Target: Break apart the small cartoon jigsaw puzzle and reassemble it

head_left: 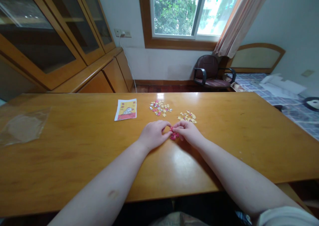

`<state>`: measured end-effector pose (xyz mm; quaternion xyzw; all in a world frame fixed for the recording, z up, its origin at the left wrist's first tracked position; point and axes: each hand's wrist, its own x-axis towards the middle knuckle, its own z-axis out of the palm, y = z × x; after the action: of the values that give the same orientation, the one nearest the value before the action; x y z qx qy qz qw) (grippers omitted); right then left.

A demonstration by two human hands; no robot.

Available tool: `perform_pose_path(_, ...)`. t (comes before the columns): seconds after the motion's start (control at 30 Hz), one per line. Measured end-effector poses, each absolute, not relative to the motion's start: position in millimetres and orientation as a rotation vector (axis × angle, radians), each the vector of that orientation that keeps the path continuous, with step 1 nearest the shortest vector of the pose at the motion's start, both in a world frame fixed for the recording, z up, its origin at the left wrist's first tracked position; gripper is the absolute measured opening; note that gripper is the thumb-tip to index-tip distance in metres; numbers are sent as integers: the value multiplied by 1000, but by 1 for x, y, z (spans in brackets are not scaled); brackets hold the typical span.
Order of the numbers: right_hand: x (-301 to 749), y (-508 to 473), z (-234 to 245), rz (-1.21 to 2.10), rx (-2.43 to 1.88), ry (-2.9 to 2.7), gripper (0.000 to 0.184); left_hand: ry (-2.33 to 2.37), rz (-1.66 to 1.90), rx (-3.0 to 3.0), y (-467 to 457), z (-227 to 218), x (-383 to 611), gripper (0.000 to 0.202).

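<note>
Small red puzzle pieces (173, 135) are pinched between the left hand (153, 134) and right hand (188, 132), low on the worktop (74, 146), apparently for steadiness; loose pieces (160, 107) and a reference picture (126, 109) are laid within reach beyond.

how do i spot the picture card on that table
On the long wooden table, look past the left hand and right hand, pinching pink pieces, to the mixed heap and yellow heap of puzzle pieces. The card lies just left of them. It is the only flat printed rectangle, white-edged with a yellow and red picture.
</note>
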<state>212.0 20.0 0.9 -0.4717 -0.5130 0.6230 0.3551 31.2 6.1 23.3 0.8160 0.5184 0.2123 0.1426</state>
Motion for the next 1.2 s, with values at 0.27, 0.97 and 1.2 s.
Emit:
perform_pose_path(0.27,214,21,-1,1576,-1260,-1336,27,1486,596,2428,6,22,30,24)
perform_pose_path(0.97,233,24,0,375,-1303,-2531,28,1467,207,2383,10,17,26,19)
perform_pose_path(1.2,234,24,1,379,-1302,-2541,26,1469,206,2365,11,15,27,19)
